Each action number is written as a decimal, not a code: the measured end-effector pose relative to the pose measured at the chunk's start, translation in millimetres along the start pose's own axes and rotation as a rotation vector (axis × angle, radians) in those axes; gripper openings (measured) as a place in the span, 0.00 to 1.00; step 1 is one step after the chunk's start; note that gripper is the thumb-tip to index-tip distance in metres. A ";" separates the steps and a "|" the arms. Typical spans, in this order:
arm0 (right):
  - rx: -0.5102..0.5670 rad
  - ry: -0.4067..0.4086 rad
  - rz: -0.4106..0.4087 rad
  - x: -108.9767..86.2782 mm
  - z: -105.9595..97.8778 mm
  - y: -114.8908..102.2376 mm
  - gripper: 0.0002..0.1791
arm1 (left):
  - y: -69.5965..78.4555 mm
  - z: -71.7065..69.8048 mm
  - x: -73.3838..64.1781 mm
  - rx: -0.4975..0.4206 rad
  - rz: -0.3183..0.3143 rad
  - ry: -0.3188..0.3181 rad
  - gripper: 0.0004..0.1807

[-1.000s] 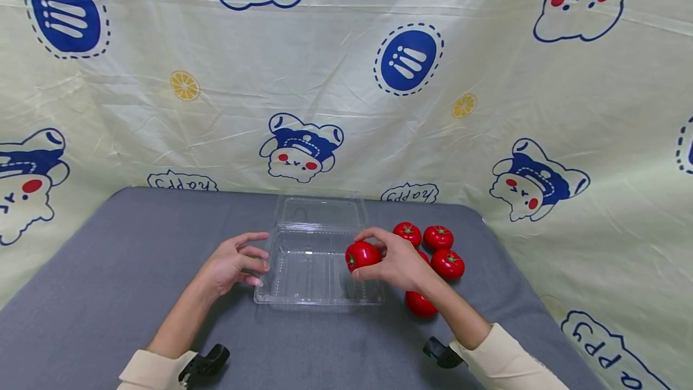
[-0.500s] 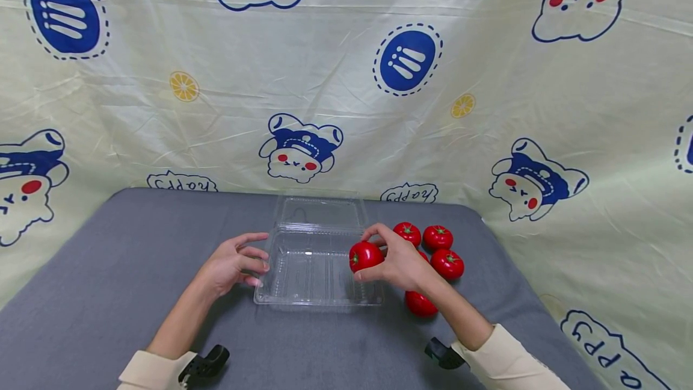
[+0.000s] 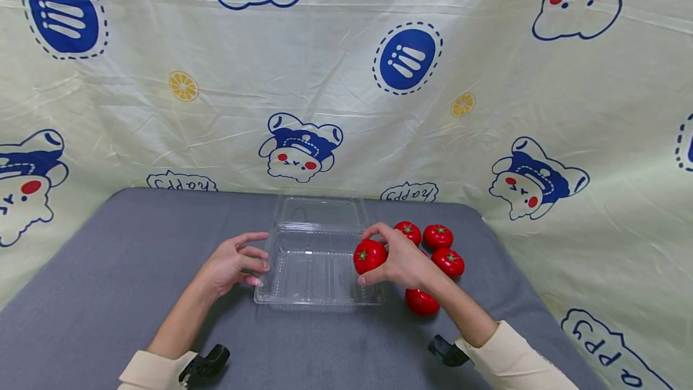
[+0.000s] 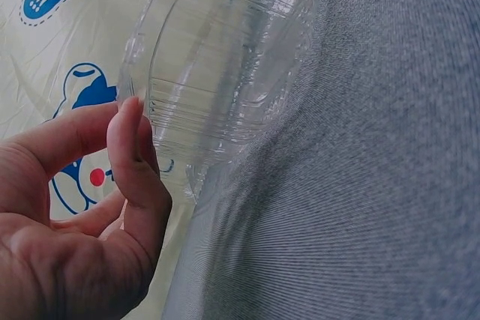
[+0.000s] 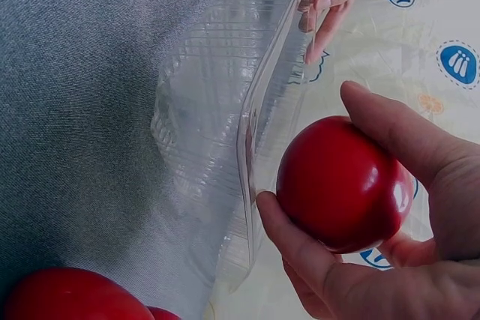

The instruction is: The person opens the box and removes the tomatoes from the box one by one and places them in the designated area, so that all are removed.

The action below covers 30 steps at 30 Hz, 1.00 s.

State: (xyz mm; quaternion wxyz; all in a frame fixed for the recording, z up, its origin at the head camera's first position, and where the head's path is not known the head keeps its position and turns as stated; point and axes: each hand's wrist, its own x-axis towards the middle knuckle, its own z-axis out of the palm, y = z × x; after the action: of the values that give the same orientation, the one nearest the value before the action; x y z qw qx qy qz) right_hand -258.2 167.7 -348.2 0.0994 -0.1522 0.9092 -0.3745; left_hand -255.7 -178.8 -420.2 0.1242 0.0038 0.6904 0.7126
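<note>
My right hand (image 3: 403, 260) holds a glossy red tomato (image 3: 370, 256) by its sides, over the right part of a clear plastic clamshell box (image 3: 311, 303). The green stem top of the tomato faces me; in the right wrist view the tomato (image 5: 341, 185) sits between thumb and fingers, above the box rim. At the left side of the box is my left hand (image 3: 230, 263), its loosely bent fingertips right at the rim. From the left wrist, the fingers (image 4: 139, 162) overlap the outer edge of the box. The box lid (image 3: 322, 212) lies folded back, away from me.
Several more red tomatoes (image 3: 448, 263) lie on the grey cloth-covered table (image 3: 162, 245) to the right of the box, one mostly hidden behind my right hand. A front tomato (image 3: 422, 303) lies beneath my right forearm. A cream printed curtain (image 3: 325, 77) hangs behind the table.
My right hand has shifted slightly to the right with the tomato, and the stem top has turned more into view. The left hand and the box have stayed put.
</note>
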 end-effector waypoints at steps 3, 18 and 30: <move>0.002 0.003 -0.003 0.9 -0.3 0.0 0.43 | -0.1 -0.1 0.0 -0.004 -0.001 0.000 0.43; -0.117 0.078 -0.024 -5.9 -5.2 1.2 0.39 | 0.0 0.3 0.8 -0.007 0.000 0.006 0.43; -0.081 0.068 -0.025 -10.3 -8.5 4.6 0.39 | -0.9 0.1 0.8 -0.009 0.007 0.004 0.43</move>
State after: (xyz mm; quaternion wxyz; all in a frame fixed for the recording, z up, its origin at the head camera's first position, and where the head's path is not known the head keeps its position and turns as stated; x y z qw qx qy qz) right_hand -252.1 179.9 -344.9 0.0575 -0.1548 0.9246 -0.3434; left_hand -256.3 -178.5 -421.2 0.1202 0.0043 0.6874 0.7162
